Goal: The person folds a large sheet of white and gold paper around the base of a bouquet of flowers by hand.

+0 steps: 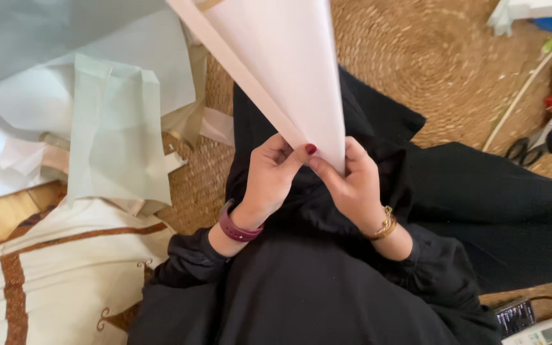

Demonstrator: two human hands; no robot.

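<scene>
A large sheet of pale pink paper [282,64] is folded so it narrows toward my lap. My left hand [268,179] and my right hand [352,182] both pinch its pointed lower corner, thumbs pressed together over the fold. A dark red band sits on my left wrist and a gold bracelet on my right. My black clothing fills the lap below the hands.
Pale green paper sheets and a folded paper bag [116,134] lie at the left on a woven straw mat [442,57]. Scissors [535,144] lie at the right by white cords. A cream cushion [52,275] is at lower left, a remote control [538,333] at lower right.
</scene>
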